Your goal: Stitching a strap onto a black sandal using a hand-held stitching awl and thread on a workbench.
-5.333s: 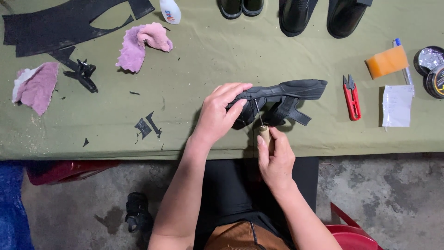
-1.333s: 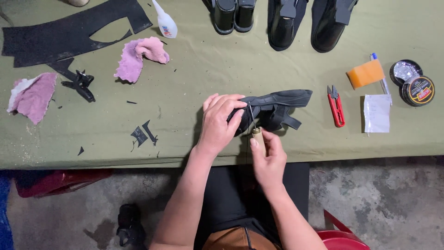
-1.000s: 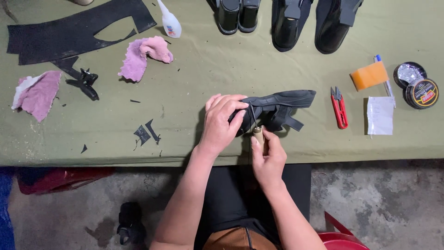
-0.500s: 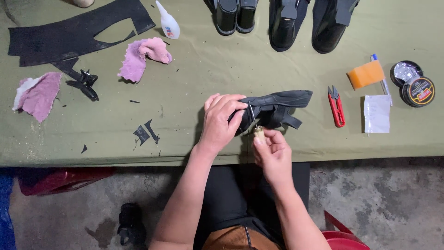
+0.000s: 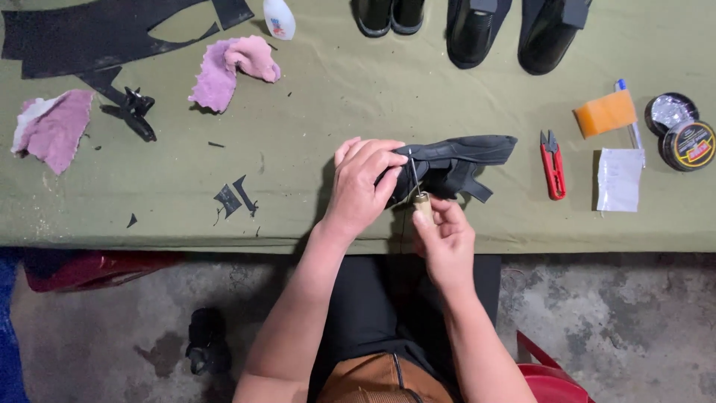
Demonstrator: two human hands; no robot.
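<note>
On the tabletop [image 5: 313, 112] lie 2 pink cloths [image 5: 233, 67] [image 5: 52, 128], 1 red thread snipper [image 5: 553, 163], 1 orange sponge [image 5: 605, 113] and 2 round tins [image 5: 669, 110] [image 5: 690, 145]. There is also 1 white bottle [image 5: 280, 16], 1 white packet [image 5: 619, 179], 1 black shoe upper [image 5: 459, 153] and 1 awl [image 5: 418, 190]. 3 black shoes [image 5: 388, 13] [image 5: 477, 30] [image 5: 556, 33] stand along the far edge.

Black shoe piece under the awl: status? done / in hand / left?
Done: shapes are cut from the black sheet, scraps lie on the green table. In hand: left hand pins the black shoe piece, right hand drives the awl in. Left: no finished seam is visible; red snips lie unused.
</note>
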